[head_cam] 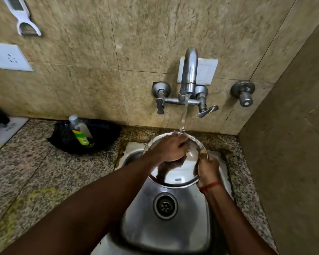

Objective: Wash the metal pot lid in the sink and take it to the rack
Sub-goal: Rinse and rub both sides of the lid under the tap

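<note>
The soap bottle (81,132) at ten o'clock has a green and yellow label, too blurry to read. I hold the metal pot lid (175,173) over the sink (166,227), under water from the tap (189,70) at twelve o'clock. My right hand (208,170) grips its rim at three o'clock. My left hand (168,149) is curled, rubbing its shiny face.

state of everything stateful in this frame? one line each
tap: running, stream lands on the lid's far edge
metal pot lid: wet, held tilted over the sink
left hand: pressed on the lid's face, rubbing it
right hand: grip shut on the lid's right rim
sink: drain open, no standing water
bottle: capped, leaning in the black pan
</note>
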